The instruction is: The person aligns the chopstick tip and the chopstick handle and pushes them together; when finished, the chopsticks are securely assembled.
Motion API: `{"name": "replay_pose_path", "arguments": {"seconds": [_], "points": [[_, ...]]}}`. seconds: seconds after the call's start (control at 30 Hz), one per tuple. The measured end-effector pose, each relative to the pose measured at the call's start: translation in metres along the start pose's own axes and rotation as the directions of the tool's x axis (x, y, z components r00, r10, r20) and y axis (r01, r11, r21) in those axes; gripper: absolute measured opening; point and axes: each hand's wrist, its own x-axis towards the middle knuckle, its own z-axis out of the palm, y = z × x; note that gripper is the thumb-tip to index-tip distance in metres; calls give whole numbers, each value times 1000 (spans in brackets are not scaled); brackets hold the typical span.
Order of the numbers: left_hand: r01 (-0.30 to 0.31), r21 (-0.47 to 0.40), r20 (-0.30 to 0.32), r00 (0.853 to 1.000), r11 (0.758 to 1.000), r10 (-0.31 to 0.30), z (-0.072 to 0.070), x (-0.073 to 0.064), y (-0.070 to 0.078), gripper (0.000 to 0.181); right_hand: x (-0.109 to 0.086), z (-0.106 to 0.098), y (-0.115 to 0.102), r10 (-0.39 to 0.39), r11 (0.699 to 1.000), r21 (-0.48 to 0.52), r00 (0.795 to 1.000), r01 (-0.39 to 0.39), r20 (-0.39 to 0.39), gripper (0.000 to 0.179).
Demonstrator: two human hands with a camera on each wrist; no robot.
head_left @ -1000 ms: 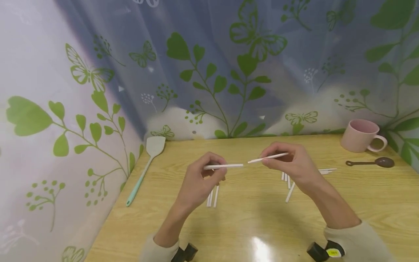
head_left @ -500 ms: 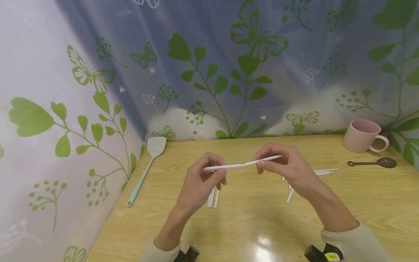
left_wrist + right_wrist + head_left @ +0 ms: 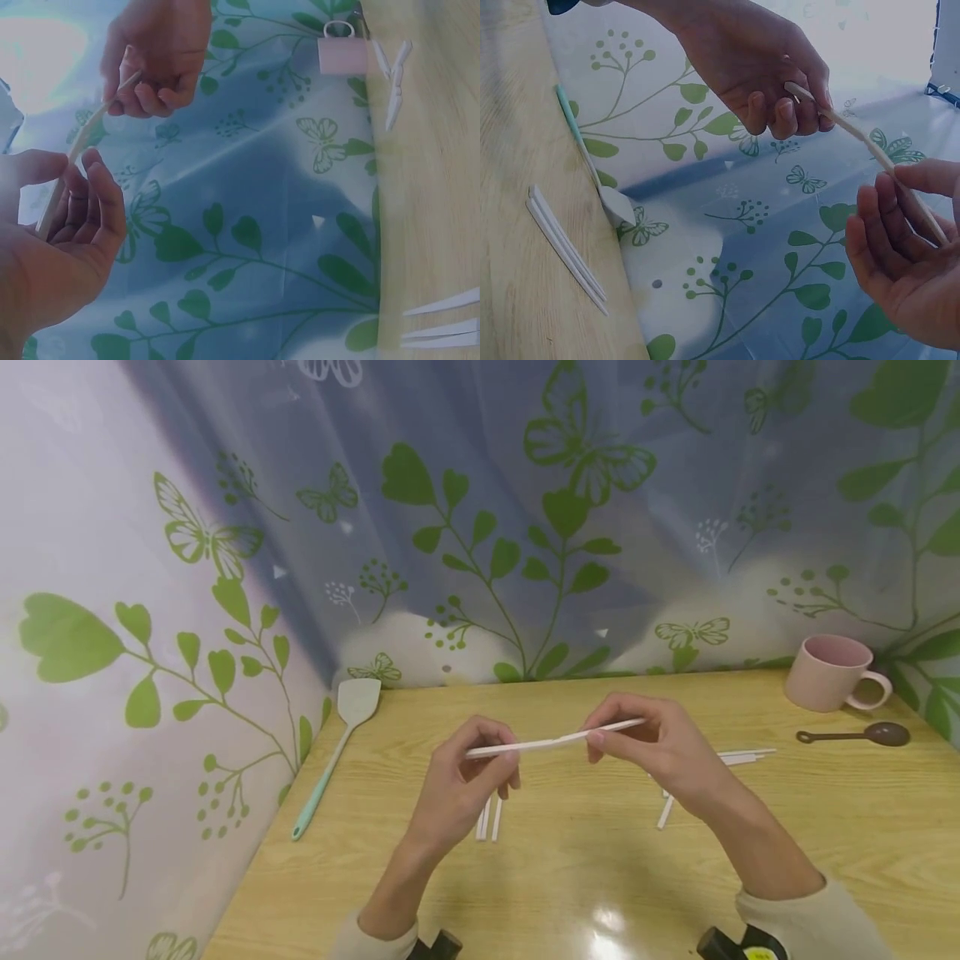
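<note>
Above the table, my left hand (image 3: 459,783) pinches a thin white stick (image 3: 536,745) between thumb and fingers. My right hand (image 3: 667,756) pinches a second thin white stick (image 3: 618,725). The two sticks meet end to end between the hands, with a slight bend where they touch; whether they are fastened together is too small to tell. In the left wrist view the joined line runs from the left hand (image 3: 67,225) up to the right hand (image 3: 161,52). Below the left hand lie several white sticks (image 3: 497,818) on the table, partly covered by that hand.
More white sticks (image 3: 738,758) lie behind and below the right forearm, partly hidden. A pink mug (image 3: 825,675) and a brown spoon (image 3: 855,735) are at the right. A spatula (image 3: 333,760) with a mint handle lies left. A patterned curtain (image 3: 480,527) rises behind the wooden table (image 3: 570,860).
A second ago a small gap separated the stick ends. My right hand has moved left, bringing its stick's end against the other; the left hand has barely moved.
</note>
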Motion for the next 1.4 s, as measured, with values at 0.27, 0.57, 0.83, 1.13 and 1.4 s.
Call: {"name": "replay_pose_path", "arguments": {"seconds": [0.27, 0.57, 0.83, 1.13, 1.4], "points": [[2, 40, -4, 1000, 999, -2, 3, 2, -2, 9, -1, 2, -3, 25, 998, -49, 999, -27, -34, 9], [33, 27, 15, 999, 999, -33, 9, 3, -5, 12, -2, 3, -2, 43, 997, -66, 998, -47, -51, 9], [14, 19, -6, 1000, 1000, -14, 11, 4, -7, 11, 0, 10, 2, 2, 999, -43, 996, -5, -89, 6], [18, 11, -16, 1000, 1000, -17, 13, 3, -9, 9, -1, 12, 6, -3, 998, -56, 996, -2, -88, 3], [23, 15, -30, 999, 1000, -23, 15, 2, -10, 9, -1, 13, 7, -5, 998, -60, 997, 0, -82, 4]]}}
